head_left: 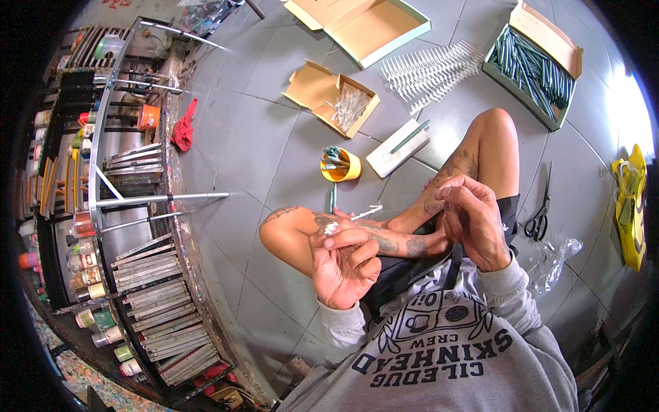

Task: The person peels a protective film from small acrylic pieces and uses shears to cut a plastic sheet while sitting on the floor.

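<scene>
I sit cross-legged on the floor with both hands raised. My left hand (350,268) pinches a small white plastic piece (331,228) between thumb and forefinger. Just beyond those fingertips, a thin white plastic strip (367,212) shows in front of my leg; whether the two are joined I cannot tell. Over my other leg is my right hand (477,220), its thumb and fingers pressed together; anything between them is too small or hidden to see. Ahead lie a yellow cup (350,165) of dark green sticks and a pale block (391,158) with one green stick (410,136) on it.
Rows of white plastic pieces (432,72) lie beyond the block. Around them are a small carton (358,123) of clear slender pieces, an open carton (384,31) and a box (532,72) of green sticks. Scissors (539,216) lie at right; a metal-framed rack (99,144) stands at left.
</scene>
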A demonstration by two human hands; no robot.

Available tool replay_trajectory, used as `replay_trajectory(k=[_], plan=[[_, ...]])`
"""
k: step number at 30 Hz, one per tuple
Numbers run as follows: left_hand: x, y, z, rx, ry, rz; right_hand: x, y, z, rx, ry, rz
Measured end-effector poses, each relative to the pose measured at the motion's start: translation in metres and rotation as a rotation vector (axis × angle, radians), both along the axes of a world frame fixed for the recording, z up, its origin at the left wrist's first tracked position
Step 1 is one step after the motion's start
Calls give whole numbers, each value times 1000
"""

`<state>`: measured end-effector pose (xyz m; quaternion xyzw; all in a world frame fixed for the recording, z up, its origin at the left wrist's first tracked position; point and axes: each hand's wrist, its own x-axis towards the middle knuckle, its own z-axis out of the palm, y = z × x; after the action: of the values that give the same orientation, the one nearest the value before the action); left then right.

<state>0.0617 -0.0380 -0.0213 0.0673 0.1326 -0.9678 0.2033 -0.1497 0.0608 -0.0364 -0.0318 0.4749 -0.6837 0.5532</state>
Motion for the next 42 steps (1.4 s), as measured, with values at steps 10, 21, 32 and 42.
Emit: replay_trajectory(k=[10,21,32,42], plan=[[2,-1,0,6,-20,9,-1,0,-4,9,-5,-11],[3,-3,1,26,-12,14,-2,-1,1,29,-42,-31],[5,-5,-2,-34,4,3,-3,0,-3,-6,-71,-54],[6,-5,1,8,-12,27,-5,0,-1,-14,-85,-62]])
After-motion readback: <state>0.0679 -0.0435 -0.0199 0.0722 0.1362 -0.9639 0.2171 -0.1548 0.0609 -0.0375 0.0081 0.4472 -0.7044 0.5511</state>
